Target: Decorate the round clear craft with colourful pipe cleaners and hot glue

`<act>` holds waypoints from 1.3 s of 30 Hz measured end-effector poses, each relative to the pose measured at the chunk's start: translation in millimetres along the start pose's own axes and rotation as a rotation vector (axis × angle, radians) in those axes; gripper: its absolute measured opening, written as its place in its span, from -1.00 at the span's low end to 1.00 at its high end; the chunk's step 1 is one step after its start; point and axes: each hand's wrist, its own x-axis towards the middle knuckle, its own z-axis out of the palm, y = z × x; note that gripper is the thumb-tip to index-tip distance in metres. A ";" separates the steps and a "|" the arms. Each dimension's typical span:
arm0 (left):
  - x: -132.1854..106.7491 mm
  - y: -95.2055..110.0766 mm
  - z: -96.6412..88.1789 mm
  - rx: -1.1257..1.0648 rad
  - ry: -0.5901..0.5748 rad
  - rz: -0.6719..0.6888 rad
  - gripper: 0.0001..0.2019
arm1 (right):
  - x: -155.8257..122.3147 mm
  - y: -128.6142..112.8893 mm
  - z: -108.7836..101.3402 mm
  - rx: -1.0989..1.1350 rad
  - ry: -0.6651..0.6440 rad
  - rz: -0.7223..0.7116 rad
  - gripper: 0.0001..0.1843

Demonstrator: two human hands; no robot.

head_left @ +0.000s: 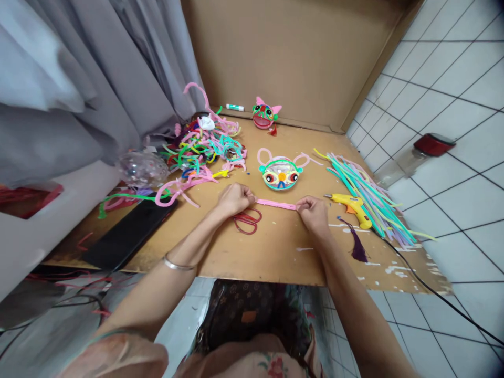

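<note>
A pink pipe cleaner strip (276, 204) is stretched level between my hands, low over the table. My left hand (237, 199) pinches its left end, and my right hand (312, 212) pinches the right end. Red-handled scissors (248, 221) lie beside and partly under my left hand, their blades hidden. Just beyond the strip sits a pipe cleaner animal head (281, 176) with round eyes, an orange nose and two pink loop ears. To the right of my right hand lies a yellow glue gun (352, 208).
Tangled pipe cleaners (208, 147) pile up at the back left, near a clear plastic bag (142, 168) and a black phone-like slab (129, 233). Straight pipe cleaners (366, 194) lie right, by a purple tassel (357, 245). A finished-looking head (264, 114) and glue stick (235, 107) stand behind.
</note>
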 end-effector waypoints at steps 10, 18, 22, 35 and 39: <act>3.5 -4.7 4.0 0.126 0.005 0.051 -0.89 | -3.0 -0.5 9.7 -0.413 -0.002 -0.120 -0.76; 8.2 -10.3 12.6 -0.022 0.094 0.207 -0.87 | 1.6 11.6 5.4 -0.352 -0.017 -0.334 -0.80; 8.7 -11.6 21.0 -0.119 0.011 0.264 -0.83 | -4.3 6.1 8.9 -0.554 -0.103 -0.563 -0.70; -8.1 -7.4 24.9 0.216 -0.014 0.545 -0.64 | -53.9 -17.1 9.5 -1.105 -0.161 -0.687 -0.48; -13.6 4.6 18.8 0.428 -0.087 0.556 -0.70 | -57.4 -20.4 8.7 -1.138 -0.197 -0.667 -0.48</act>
